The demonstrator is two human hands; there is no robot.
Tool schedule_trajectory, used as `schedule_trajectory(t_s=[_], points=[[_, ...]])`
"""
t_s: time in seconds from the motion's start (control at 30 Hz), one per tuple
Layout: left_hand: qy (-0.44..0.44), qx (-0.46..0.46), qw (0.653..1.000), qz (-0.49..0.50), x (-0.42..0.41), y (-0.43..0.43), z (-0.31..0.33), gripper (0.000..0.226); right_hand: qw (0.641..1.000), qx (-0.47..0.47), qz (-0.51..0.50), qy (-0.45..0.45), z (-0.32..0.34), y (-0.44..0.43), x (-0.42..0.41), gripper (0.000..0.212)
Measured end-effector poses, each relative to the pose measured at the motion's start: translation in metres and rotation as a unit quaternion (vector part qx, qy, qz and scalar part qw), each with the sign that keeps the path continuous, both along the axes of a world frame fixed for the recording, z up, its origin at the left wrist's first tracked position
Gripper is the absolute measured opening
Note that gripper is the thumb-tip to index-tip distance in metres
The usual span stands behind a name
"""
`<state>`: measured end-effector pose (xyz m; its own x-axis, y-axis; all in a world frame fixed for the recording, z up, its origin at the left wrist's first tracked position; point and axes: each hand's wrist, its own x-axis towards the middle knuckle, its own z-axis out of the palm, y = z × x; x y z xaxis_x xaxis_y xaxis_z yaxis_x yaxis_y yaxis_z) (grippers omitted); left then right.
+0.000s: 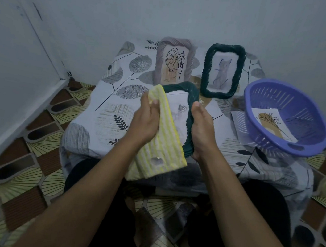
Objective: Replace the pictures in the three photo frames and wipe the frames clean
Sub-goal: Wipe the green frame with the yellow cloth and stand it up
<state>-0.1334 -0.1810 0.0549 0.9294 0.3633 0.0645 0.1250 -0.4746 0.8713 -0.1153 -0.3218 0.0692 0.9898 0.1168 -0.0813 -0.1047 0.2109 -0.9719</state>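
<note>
My right hand (200, 127) grips the right edge of a dark green woven photo frame (188, 98), held tilted above the table. My left hand (145, 119) holds a yellow striped cloth (161, 143) against the frame's left side, covering part of its picture. Two more frames stand at the back of the table against the wall: a grey woven frame (160, 63) with a leaf drawing and a dark green frame (207, 71) with an animal sketch.
A purple plastic basket (262, 121) sits tilted at the table's right, with a printed picture (271, 124) inside and paper (238, 122) under it. The small table (109, 90) wears a leaf-patterned cloth. Walls close in behind and left. Patterned floor surrounds my knees.
</note>
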Motion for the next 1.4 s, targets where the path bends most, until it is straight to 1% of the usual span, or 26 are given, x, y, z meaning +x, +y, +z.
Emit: schedule_trajectory(t_s=[0.1,0.2,0.3,0.37,0.43,0.5,0.57,0.6,0.63,0.67,0.7,0.73,0.8,0.83,0.87,0.9,0.97,1.03,1.1,1.13,1.17,1.23,1.3,1.4], points=[[0.007,-0.003,1.000,-0.023,-0.017,-0.015,-0.013,0.050,0.999,0.010,-0.041,-0.002,0.001,-0.005,0.008,0.039],[-0.006,-0.017,0.999,-0.035,-0.025,-0.019,-0.017,0.045,0.999,0.021,-0.040,-0.003,-0.001,-0.008,0.009,0.044],[-0.006,-0.038,0.999,-0.021,-0.023,-0.014,-0.008,0.043,0.999,0.034,-0.013,0.005,-0.001,-0.007,0.006,0.041],[-0.007,-0.053,0.999,0.004,-0.016,-0.007,0.002,0.044,1.000,0.027,0.007,0.004,0.000,-0.006,0.004,0.041],[-0.016,-0.051,0.998,0.037,-0.001,0.003,0.010,0.048,0.999,0.020,0.036,0.000,0.003,-0.006,0.002,0.036],[-0.016,-0.019,0.997,0.071,0.015,0.011,0.015,0.057,0.998,0.022,0.063,0.007,0.004,-0.004,-0.002,0.033],[-0.047,0.037,0.989,0.132,0.025,0.015,0.019,0.062,0.997,0.031,0.066,0.019,0.005,-0.001,-0.006,0.037],[-0.082,0.076,0.981,0.161,0.026,0.016,0.020,0.056,0.997,0.037,0.059,0.026,0.003,0.000,-0.006,0.039],[-0.128,0.119,0.970,0.171,0.026,0.015,0.021,0.042,0.997,0.041,0.054,0.032,0.004,0.001,-0.007,0.041],[-0.164,0.153,0.961,0.162,0.025,0.014,0.021,0.030,0.997,0.042,0.051,0.033,0.004,0.002,-0.007,0.042],[-0.188,0.179,0.956,0.135,0.023,0.012,0.020,0.029,0.997,0.040,0.052,0.034,0.004,0.002,-0.007,0.041],[-0.188,0.196,0.957,0.099,0.020,0.010,0.017,0.036,0.997,0.042,0.057,0.032,0.004,0.002,-0.006,0.040],[-0.117,0.228,0.966,0.026,0.012,-0.001,0.009,0.057,0.997,0.043,0.062,0.022,0.005,0.000,-0.004,0.035],[-0.077,0.255,0.964,-0.006,0.007,-0.007,0.003,0.065,0.997,0.039,0.061,0.012,0.007,-0.001,-0.004,0.032],[-0.052,0.279,0.958,-0.038,0.001,-0.013,-0.005,0.069,0.998,0.032,0.053,0.001,0.006,-0.002,-0.002,0.030],[-0.045,0.294,0.952,-0.071,-0.006,-0.019,-0.011,0.070,0.999,0.020,0.041,-0.007,0.006,-0.003,0.000,0.031],[-0.051,0.314,0.939,-0.132,-0.019,-0.026,-0.021,0.069,1.000,0.002,0.008,-0.006,0.005,-0.007,0.003,0.035],[-0.066,0.333,0.922,-0.185,-0.028,-0.026,-0.029,0.068,1.000,0.007,-0.018,0.009,0.005,-0.012,0.008,0.039],[-0.095,0.364,0.902,-0.210,-0.033,-0.020,-0.036,0.066,1.000,0.005,-0.030,0.008,0.006,-0.014,0.010,0.041],[-0.110,0.373,0.898,-0.208,-0.033,-0.016,-0.038,0.066,1.000,-0.005,-0.029,0.001,0.005,-0.013,0.010,0.041],[-0.120,0.371,0.900,-0.195,-0.030,-0.011,-0.040,0.065,1.000,-0.011,-0.026,-0.010,0.007,-0.012,0.009,0.042],[-0.109,0.337,0.923,-0.151,-0.018,-0.001,-0.039,0.065,0.999,-0.013,-0.019,-0.023,0.009,-0.007,0.006,0.042],[-0.104,0.309,0.940,-0.098,-0.002,0.008,-0.034,0.068,0.999,-0.017,0.009,-0.030,0.009,-0.005,0.005,0.040],[-0.093,0.219,0.970,-0.057,0.014,0.018,-0.014,0.070,0.996,-0.022,0.082,-0.021,0.010,-0.006,0.003,0.032]])
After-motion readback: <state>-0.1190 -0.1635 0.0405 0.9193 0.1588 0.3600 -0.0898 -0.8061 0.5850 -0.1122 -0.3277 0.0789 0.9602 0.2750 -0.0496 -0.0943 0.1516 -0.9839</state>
